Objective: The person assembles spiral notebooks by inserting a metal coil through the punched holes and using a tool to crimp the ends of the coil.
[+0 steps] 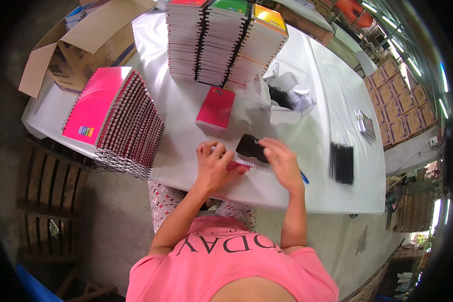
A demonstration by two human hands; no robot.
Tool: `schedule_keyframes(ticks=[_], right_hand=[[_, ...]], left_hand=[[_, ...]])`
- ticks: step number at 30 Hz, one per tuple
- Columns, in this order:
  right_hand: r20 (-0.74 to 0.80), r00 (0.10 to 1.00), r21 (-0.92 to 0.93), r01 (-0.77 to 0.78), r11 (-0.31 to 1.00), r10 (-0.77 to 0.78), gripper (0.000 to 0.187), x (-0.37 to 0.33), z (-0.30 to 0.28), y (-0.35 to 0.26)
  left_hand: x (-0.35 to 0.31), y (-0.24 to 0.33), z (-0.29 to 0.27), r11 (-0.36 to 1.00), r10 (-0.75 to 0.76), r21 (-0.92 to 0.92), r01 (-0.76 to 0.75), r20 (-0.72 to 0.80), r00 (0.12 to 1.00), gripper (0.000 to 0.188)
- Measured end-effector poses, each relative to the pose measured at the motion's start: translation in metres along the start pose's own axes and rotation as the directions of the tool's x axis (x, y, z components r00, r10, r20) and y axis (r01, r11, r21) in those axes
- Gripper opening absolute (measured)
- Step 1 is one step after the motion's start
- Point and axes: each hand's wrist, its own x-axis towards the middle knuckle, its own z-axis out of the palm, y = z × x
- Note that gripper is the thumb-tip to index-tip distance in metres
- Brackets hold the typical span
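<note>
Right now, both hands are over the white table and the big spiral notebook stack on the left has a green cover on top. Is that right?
Not quite: the head view shows that the top cover is pinkish red, not green. The left hand and right hand are over the white table, and the notebook stack is on the left.

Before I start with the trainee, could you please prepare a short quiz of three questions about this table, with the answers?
1. Which colour tops the middle tall stack? (a) red (b) green (c) yellow
2. True or false: the black coils lie to the right of both hands.
3. Which stands nearer to the person: the open cardboard box or the pink-red notebook stack?

Key: 1. (b) green. 2. True. 3. The pink-red notebook stack.
</note>
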Motion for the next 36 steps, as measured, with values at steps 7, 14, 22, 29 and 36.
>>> schedule_keyframes(ticks=[7, 14, 22, 29, 36], right_hand=[[0.188, 0.936, -0.063, -0.29, 0.955, 0.296, 0.028, -0.02, 0.004, -0.019], [0.192, 0.901, 0.293, -0.432, 0.853, 0.39, 0.021, -0.022, 0.012, -0.017], [0.006, 1.0, 0.07, -0.011, 0.997, 0.01, 0.015, -0.017, 0.008, -0.007], [0.455, 0.802, 0.121, -0.487, 0.865, 0.388, 0.019, -0.006, -0.005, 0.005], [0.256, 0.966, -0.409, 0.148, 0.9, -0.042, 0.025, -0.003, 0.014, 0.049]], left_hand=[[0.001, 0.001, 0.004, 0.999, -0.016, 0.043, 0.016, -0.012, 1.0, 0.035], [0.006, -0.001, -0.002, 0.999, -0.005, 0.042, 0.002, 0.059, 0.998, 0.038], [0.008, -0.001, -0.006, 1.0, 0.002, 0.02, -0.003, 0.1, 0.995, 0.032], [0.008, 0.0, -0.013, 0.998, -0.028, -0.04, 0.038, 0.227, 0.974, 0.033], [0.012, -0.002, -0.025, 0.994, 0.076, -0.099, -0.054, 0.233, 0.969, 0.034]])
